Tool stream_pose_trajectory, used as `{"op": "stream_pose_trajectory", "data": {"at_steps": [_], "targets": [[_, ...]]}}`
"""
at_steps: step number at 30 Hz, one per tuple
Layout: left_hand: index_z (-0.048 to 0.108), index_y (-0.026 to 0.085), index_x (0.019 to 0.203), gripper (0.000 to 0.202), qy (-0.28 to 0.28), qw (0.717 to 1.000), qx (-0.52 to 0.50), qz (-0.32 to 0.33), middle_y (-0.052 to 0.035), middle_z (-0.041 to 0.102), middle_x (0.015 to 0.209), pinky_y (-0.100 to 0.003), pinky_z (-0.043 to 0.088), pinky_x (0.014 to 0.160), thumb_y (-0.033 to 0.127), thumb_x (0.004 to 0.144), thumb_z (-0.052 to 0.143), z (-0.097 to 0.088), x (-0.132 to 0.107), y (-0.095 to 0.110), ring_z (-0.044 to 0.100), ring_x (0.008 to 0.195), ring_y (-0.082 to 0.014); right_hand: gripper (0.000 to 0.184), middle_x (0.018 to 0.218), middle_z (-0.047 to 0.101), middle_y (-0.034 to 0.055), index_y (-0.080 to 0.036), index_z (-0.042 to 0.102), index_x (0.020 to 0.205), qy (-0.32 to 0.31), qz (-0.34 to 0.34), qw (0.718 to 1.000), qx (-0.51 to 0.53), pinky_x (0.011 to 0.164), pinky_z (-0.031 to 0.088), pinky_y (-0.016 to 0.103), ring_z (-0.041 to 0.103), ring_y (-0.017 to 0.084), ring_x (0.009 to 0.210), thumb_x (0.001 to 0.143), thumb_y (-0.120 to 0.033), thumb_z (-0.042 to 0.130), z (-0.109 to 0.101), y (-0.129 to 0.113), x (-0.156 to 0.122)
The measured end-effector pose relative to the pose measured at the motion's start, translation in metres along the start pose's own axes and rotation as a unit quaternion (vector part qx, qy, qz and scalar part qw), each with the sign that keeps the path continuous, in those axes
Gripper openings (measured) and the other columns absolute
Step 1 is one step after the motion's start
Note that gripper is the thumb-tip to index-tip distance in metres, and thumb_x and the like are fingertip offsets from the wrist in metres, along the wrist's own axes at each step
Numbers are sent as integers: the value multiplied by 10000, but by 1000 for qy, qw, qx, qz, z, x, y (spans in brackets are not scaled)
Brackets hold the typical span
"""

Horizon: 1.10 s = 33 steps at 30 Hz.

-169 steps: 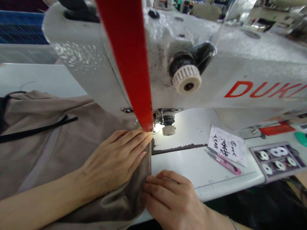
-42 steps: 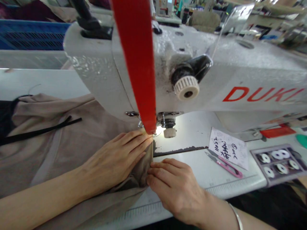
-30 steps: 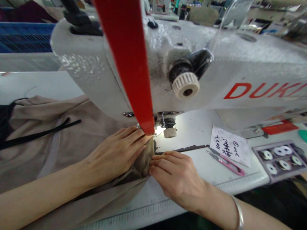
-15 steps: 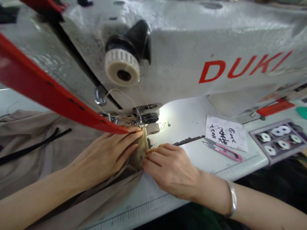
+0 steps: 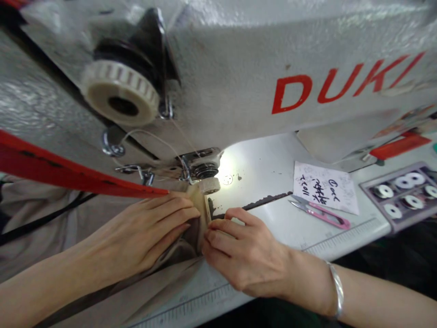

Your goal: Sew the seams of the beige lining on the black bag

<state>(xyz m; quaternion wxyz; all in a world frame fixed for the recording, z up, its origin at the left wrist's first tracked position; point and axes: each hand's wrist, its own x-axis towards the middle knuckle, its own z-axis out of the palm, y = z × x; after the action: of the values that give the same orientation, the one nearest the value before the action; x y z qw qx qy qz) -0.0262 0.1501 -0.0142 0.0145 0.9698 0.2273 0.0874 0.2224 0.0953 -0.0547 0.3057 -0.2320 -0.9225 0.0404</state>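
Observation:
A brown-beige fabric (image 5: 164, 291) lies under the needle area of a sewing machine (image 5: 232, 73) and spreads left and toward me. My left hand (image 5: 153, 228) rests flat on it with fingers stretched out, the tips just left of the folded edge by the presser foot. On the right side of that edge, my right hand (image 5: 242, 250) pinches the fabric between thumb and fingers, a little in front of the needle. The needle itself is hard to make out. A pale thread runs down from the guides beside the white tension dial (image 5: 121, 93).
A red strip (image 5: 68, 166) slants above my left hand. Right of the machine lie a paper note (image 5: 326, 187), pink-handled thread snips (image 5: 324, 214) and a tray (image 5: 385, 200) of several bobbins. A printed ruler (image 5: 198, 298) runs along the table's front edge.
The view has moved closer to the machine, so its head looks larger and the dial sits further left. Both hands keep their places at the fabric edge.

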Motion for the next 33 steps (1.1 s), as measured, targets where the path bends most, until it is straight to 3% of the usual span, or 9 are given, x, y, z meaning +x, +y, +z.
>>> {"op": "stream_pose_trajectory", "data": {"at_steps": [4,9,15,22,28,33], "targets": [[654,206,1187,329,21,999,23,-38,15,721,1134,-300,448,947,239,1050,357,-3,5,15,631,1024,-155,100,999,715,96,-116,680,933,-10,-2,1000,-16,883,486,370,648,207,1008,949,-119,582,1,-1,-1],[597,169,1327,379,21,996,72,-54,-35,666,1334,-362,459,952,256,1058,344,12,2,28,632,1126,-199,191,972,733,85,-105,696,1001,-13,-1,1000,-24,878,505,353,654,194,972,984,-125,507,2,0,-1],[562,118,1375,378,41,992,83,-86,-70,637,1377,-373,452,965,209,1039,414,28,0,32,599,1156,-212,218,964,747,75,-99,702,1008,-3,9,1000,-15,905,509,349,668,185,938,996,-115,485,-1,-1,1],[534,161,1411,400,33,991,76,-106,-48,627,1381,-377,418,980,221,1028,434,37,-7,31,572,1168,-211,216,970,751,68,-112,693,1018,-10,30,999,16,944,497,344,684,176,991,1007,-114,477,0,-1,2],[602,146,1307,386,69,990,76,-92,-88,693,1239,-377,442,921,188,1035,331,34,1,29,616,1108,-219,178,1018,766,45,-131,676,1052,-6,55,998,25,948,495,338,682,157,1047,1011,-113,504,5,1,0],[619,132,1239,323,72,990,66,-102,-95,686,1225,-377,432,933,190,1026,383,33,6,25,614,1108,-221,185,995,770,31,-140,675,1027,5,65,997,30,936,483,333,690,146,1020,1011,-96,496,6,3,3]]}}
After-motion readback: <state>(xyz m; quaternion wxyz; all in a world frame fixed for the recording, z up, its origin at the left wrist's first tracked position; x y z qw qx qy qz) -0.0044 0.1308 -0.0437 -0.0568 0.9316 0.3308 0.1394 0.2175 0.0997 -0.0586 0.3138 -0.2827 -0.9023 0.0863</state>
